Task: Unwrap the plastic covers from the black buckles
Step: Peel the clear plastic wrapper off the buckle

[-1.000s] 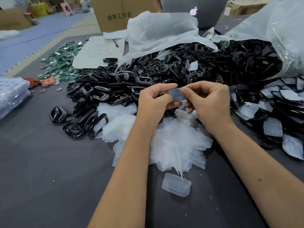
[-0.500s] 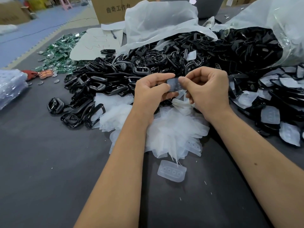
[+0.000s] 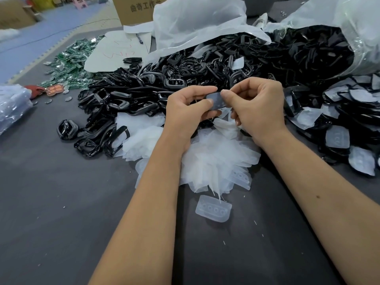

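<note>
Both hands, left [image 3: 186, 112] and right [image 3: 260, 109], pinch one wrapped buckle [image 3: 214, 101] between fingertips; peeled covers [image 3: 216, 157] heaped below, loads of wrapped buckles [image 3: 337, 138] left.

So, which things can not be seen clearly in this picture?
- Wrapped buckle, head view: mostly hidden by the left hand and right hand pinching it.
- Cardboard box: cut off by the top edge, print incomplete.
- Green pieces: too small to identify.
- Clear bag: cut off by the left edge, contents blurred.
</note>
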The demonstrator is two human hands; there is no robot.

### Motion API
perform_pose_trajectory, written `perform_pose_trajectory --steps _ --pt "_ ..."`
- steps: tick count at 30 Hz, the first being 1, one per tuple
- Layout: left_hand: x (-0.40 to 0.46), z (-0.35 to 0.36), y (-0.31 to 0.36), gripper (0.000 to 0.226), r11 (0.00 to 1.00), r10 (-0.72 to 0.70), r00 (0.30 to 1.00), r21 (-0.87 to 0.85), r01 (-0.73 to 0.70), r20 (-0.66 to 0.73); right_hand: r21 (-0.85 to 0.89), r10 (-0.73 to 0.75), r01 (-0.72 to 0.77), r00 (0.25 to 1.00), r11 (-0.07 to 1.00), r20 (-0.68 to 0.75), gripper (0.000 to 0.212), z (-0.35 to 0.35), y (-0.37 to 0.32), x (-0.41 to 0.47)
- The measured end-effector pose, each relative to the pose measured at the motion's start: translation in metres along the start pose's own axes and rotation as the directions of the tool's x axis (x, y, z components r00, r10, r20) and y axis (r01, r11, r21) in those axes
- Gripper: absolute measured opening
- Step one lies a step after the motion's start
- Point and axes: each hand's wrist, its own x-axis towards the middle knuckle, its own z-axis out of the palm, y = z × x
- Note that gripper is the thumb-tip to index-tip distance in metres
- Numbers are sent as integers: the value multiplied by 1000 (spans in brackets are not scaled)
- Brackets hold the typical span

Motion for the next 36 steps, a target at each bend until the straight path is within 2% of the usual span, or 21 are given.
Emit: perform_pose_trajectory --steps 10,21,36 --pt "-1 1 0 17 1000 6 1000 8 -6 -4 -7 -1 1 1000 1000 -9 21 2 2 0" --pt "-1 1 0 17 1000 4 1000 10 -3 -29 -52 -24 23 999 998 -30 22 2 1 0" --pt "-3 2 4 17 1000 -11 999 -6 11 -49 -21 -15 14 1000 1000 -19 24 4 1 -3"
